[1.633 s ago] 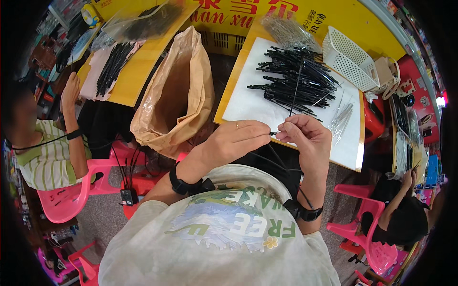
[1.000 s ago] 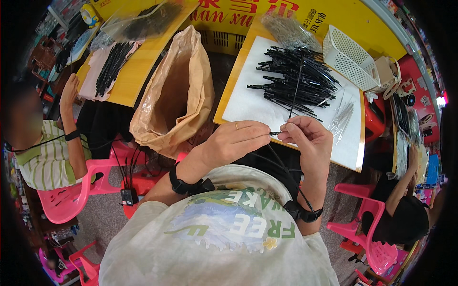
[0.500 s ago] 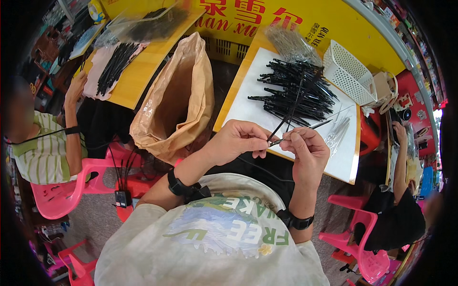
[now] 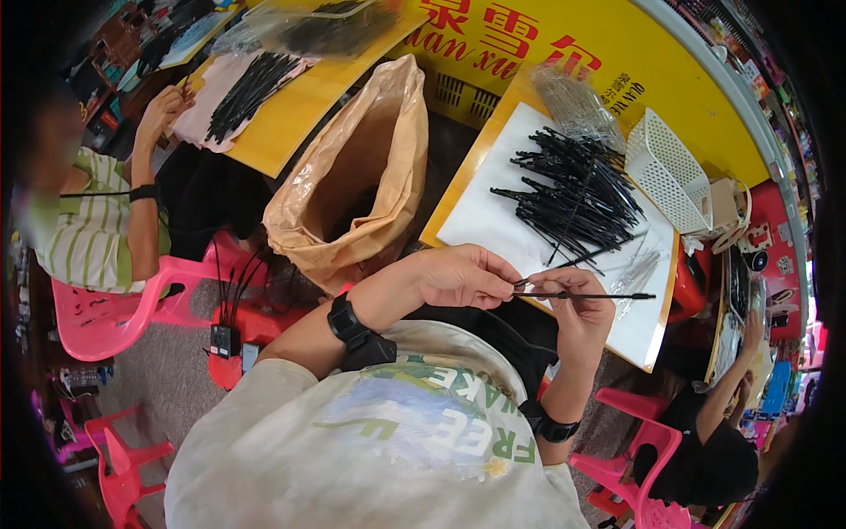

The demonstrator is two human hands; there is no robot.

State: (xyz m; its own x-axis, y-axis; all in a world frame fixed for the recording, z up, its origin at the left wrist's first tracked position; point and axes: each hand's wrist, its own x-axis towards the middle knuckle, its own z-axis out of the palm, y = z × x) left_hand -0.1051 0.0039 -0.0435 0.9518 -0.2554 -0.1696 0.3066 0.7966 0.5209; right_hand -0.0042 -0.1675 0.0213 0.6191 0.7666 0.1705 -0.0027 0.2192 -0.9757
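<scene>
"Where's the black strip (image 4: 590, 295)?"

"Beside the white-topped table's (image 4: 476, 216) near edge, lying across the right hand (image 4: 580, 316). It looks light, slim and springy; an end pinch should suit it."

"And the fingers?"

"The left hand's (image 4: 460, 275) are closed on its end; the right's seem pinched there too. Half a second ago, a strip pointed toward the pile (image 4: 577, 194); now this one points rightward."

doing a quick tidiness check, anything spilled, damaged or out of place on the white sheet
Nothing looks clearly spilled or damaged. The only untidy bit: the black strips are heaped with ends jutting unevenly, and thin pale pieces lie loose beside them on the white sheet.
</scene>
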